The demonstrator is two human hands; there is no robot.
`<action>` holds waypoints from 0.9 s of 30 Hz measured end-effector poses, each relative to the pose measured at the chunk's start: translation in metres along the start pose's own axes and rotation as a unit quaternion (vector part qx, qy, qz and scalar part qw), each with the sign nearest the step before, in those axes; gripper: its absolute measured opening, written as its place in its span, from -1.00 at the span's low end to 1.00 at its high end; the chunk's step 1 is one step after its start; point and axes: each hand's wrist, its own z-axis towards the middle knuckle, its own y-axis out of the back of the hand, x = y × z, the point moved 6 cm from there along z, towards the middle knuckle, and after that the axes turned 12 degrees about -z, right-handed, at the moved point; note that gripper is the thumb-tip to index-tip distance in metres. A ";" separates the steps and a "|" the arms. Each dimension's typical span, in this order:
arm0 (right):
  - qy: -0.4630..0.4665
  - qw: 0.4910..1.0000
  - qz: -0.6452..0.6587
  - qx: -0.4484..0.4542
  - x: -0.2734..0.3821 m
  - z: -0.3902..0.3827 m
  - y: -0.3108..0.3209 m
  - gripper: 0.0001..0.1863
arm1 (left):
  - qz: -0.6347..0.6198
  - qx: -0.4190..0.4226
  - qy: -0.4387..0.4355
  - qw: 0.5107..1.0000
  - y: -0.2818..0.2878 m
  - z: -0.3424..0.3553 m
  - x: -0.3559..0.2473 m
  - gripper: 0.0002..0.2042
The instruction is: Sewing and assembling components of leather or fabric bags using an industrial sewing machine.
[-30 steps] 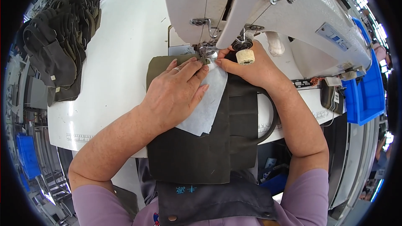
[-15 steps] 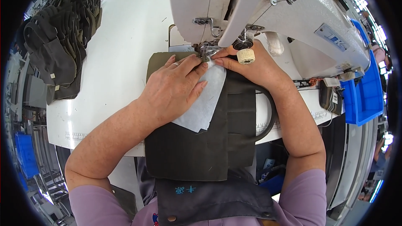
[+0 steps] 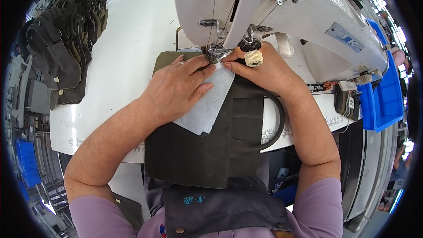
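Resting palm-down at eight o'clock from the presser foot, the left hand is pressing white cloth while the right hand, at four, is pinching its edge.

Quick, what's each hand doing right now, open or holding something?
Left hand: open, palm down over the white piece.
Right hand: at that piece's upper edge; whether it's pinching can't be told.

The fabric piece is plain dark olive-grey, with lighter olive green at its upper left; the sheet on it is pale bluish white. The bench is white, the sewing machine off-white, the bin bright blue, the sleeves plain lilac.
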 end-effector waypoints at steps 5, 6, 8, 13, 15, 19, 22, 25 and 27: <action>-0.012 1.000 -0.001 0.027 0.021 -0.006 -0.002 -0.79 | 0.017 0.134 0.005 0.991 0.030 0.014 0.006 -0.50; 0.043 0.999 0.017 0.022 0.036 -0.007 0.003 -0.77 | 0.018 0.134 0.005 0.991 0.031 0.014 0.006 -0.50; 0.016 0.998 0.019 0.062 0.046 -0.011 -0.001 -0.74 | 0.060 0.128 -0.025 0.990 0.032 0.015 0.002 -0.44; 0.020 0.999 -0.022 0.033 0.053 -0.016 -0.002 -0.76 | -0.021 0.036 0.020 0.999 0.012 -0.001 -0.006 -0.59; 0.027 0.999 -0.043 0.018 0.052 -0.017 0.001 -0.75 | -0.061 0.002 0.044 0.997 0.014 -0.002 -0.003 -0.64; 0.050 0.997 -0.062 -0.001 0.052 -0.017 0.005 -0.74 | -0.048 -0.011 0.026 0.998 0.013 -0.001 -0.005 -0.66; 0.045 0.997 -0.063 0.004 0.051 -0.016 0.003 -0.73 | -0.045 0.001 0.028 0.999 0.015 -0.001 -0.002 -0.66; 0.053 0.997 -0.063 -0.012 0.051 -0.017 0.005 -0.73 | -0.052 0.001 0.020 0.998 0.015 0.000 0.001 -0.66; 0.060 0.996 -0.063 -0.024 0.053 -0.017 0.006 -0.73 | -0.052 -0.007 0.013 0.999 0.014 0.001 0.002 -0.65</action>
